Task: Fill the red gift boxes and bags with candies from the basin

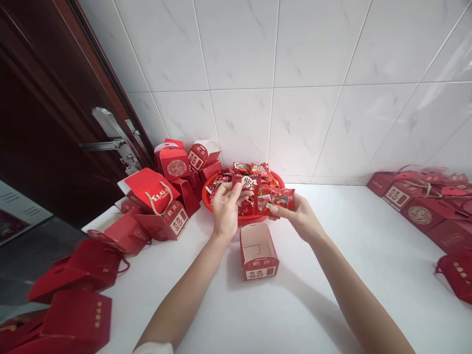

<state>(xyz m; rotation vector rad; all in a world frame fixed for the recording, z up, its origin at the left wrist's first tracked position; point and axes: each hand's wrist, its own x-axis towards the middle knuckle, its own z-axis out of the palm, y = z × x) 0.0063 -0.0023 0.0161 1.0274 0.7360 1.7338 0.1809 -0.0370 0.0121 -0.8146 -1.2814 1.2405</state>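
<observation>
One dark red packet (249, 182) with white characters, clamped at its 9 o'clock end between the thumb and fingers of the left hand (225, 205). One brighter red packet (278, 199) printed with cartoon figures, pinched at its 3 o'clock end by the thumb and fingers of the right hand (303, 216); its other end just beside the left fingertips. Both raised at the near side of a red basin (254, 218) heaped with wrapped packets (258, 169). Just beside the basin's 6 o'clock edge, an open-topped red box (260, 268), upright on the white bench (368, 236), pale inside showing, lettering on the near face. With that box as the dial's centre: bare forearms from between 7 and 8 o'clock and from about 4, a white sleeve (153, 348) on the former. From 8 round to 11, a cluster of red boxes (121, 233), some with flaps raised or cord handles. Between 2 and 3, well apart, another group of red boxes (420, 216), packed side by side. Toward 10, past the cluster, a dark door (44, 98) with a silver handle (110, 125). Toward 12, behind the basin, a pale, grey-veined tiled wall (313, 132).
</observation>
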